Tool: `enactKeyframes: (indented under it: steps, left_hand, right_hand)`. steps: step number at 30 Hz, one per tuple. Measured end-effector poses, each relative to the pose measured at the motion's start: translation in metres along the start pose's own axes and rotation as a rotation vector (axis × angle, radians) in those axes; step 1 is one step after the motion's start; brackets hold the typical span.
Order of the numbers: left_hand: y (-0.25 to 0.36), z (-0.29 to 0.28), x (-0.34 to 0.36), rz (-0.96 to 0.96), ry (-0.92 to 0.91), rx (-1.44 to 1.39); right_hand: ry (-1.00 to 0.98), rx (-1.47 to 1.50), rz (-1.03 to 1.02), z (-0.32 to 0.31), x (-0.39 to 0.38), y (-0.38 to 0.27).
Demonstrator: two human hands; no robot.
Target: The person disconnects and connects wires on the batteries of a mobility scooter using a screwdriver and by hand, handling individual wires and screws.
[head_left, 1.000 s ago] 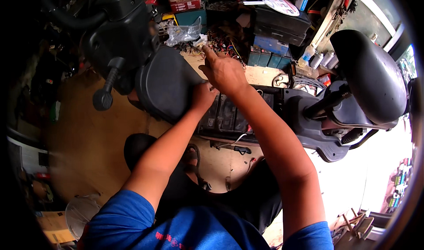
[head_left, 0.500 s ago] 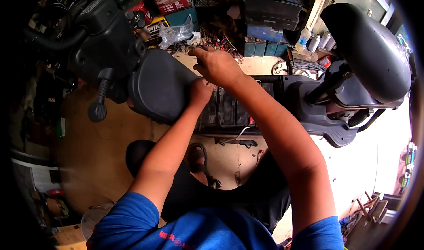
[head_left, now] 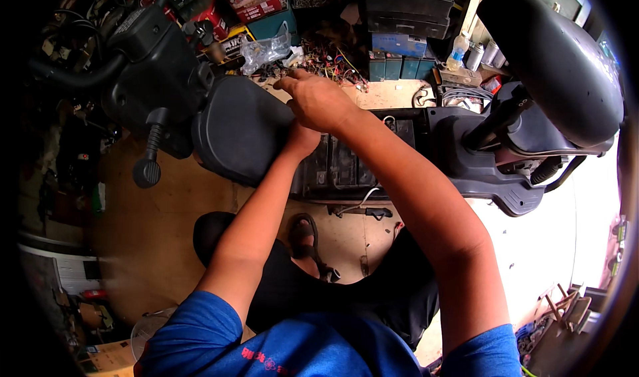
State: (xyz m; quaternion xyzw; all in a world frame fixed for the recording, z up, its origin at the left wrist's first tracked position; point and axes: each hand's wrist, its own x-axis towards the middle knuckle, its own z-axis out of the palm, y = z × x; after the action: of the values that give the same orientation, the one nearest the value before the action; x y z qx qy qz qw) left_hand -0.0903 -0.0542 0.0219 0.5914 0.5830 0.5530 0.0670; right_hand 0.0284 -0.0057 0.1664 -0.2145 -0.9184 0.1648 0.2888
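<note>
An electric scooter (head_left: 459, 137) stands across in front of me, its floor compartment uncovered, with dark battery blocks (head_left: 341, 160) inside. My left hand (head_left: 304, 141) is low at the compartment's left end, beside a dark grey rounded pad (head_left: 239, 127). Its fingers are hidden beneath my right hand (head_left: 321, 101). That right hand is above and slightly beyond the left, fingers bent and pointing left; anything within its grip is out of sight. A pale cable (head_left: 368, 195) hangs over the compartment's near edge.
Handlebars (head_left: 86, 74) rise at the left; a large dark seat (head_left: 552, 64) stands at the right. A black-handled tool (head_left: 378, 212) lies on the floor near my sandalled foot (head_left: 303, 234). Beyond are tangled wires (head_left: 333, 67), a clear plastic bag (head_left: 266, 49) and stacked dark cases (head_left: 407, 17).
My right hand has shifted slightly left and now covers more of the left hand. The whole view has moved a little.
</note>
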Motion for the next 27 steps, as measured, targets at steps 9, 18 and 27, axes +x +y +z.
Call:
enactKeyframes:
  steps: [9, 18, 27]
  left_hand:
    - [0.018, -0.019, -0.01, -0.213, -0.228, 0.547]
    - [0.0, -0.002, -0.018, -0.077, -0.095, 0.353]
    - [-0.018, -0.011, -0.028, -0.086, -0.278, 0.392]
  right_hand:
    - [-0.042, -0.036, 0.004, -0.006, 0.001, 0.005]
    - [-0.017, -0.032, -0.022, -0.002, -0.001, 0.007]
    - [-0.093, 0.005, -0.057, -0.009, 0.0, 0.0]
